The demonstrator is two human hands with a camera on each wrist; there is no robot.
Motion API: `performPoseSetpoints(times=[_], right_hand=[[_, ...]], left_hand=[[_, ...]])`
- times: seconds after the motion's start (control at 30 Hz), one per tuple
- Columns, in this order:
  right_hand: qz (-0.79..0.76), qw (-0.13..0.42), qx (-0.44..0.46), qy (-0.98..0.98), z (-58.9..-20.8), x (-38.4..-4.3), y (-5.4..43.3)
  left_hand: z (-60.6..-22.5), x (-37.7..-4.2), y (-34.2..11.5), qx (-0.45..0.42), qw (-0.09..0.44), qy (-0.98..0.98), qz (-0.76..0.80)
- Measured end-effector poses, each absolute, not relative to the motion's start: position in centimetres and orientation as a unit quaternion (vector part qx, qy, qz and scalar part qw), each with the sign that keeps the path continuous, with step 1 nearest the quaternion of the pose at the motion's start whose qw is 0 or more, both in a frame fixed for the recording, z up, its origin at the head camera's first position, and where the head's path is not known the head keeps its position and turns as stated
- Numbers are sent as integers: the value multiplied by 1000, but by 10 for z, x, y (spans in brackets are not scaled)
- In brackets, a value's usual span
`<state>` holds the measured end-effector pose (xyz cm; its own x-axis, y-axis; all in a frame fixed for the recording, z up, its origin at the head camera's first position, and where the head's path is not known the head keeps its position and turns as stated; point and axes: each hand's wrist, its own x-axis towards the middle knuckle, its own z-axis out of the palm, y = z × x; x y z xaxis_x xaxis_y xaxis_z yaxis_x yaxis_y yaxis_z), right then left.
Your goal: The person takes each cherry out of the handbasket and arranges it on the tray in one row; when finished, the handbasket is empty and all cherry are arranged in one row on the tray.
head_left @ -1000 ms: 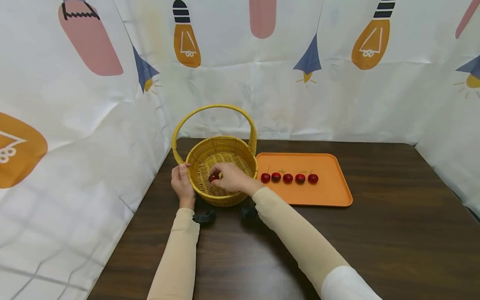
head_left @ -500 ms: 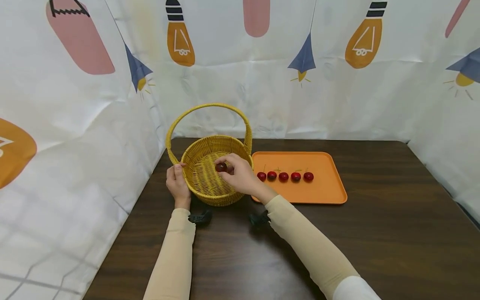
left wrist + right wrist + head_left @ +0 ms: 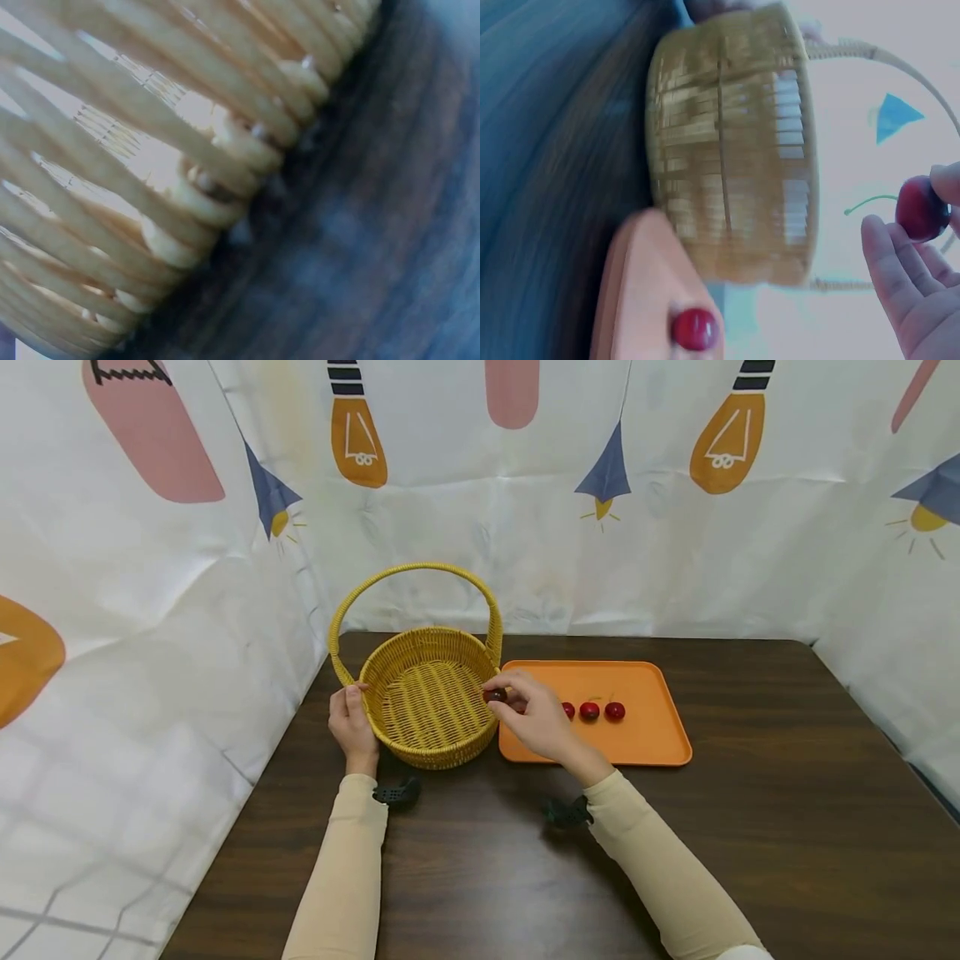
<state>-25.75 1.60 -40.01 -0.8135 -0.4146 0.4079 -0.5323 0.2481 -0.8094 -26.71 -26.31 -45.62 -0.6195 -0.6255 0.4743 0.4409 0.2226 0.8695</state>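
A yellow wicker basket with a tall arched handle stands at the table's left side. My left hand grips its rim at the left, near the foot of the handle. Between the thumb and fingers of my right hand is a dark red cherry, held up at the basket's right rim. In the right wrist view that cherry shows a thin green stem. More cherries lie in a row on the orange tray, some hidden behind my right hand. The left wrist view holds only the basket's wall and the tabletop.
The tray lies flat, right beside the basket. Dark wood tabletop stretches to the right and front. A white printed cloth hangs behind the table and along its sides.
My right hand has lifted the cherry from inside the basket and carried it right, to the rim beside the tray. My left hand stays on the basket.
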Motion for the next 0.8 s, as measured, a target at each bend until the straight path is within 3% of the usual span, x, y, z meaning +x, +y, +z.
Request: performPoseSetpoints(times=[0.47,0.8], right_hand=[[506,99,204,-832,-418,-272,108],[491,73,119,-860,-433,-289,152]], left_hand=[[-483,-289,-277,85,430,-649,-622],[-484,-288,-278,79,425,-654,-621]])
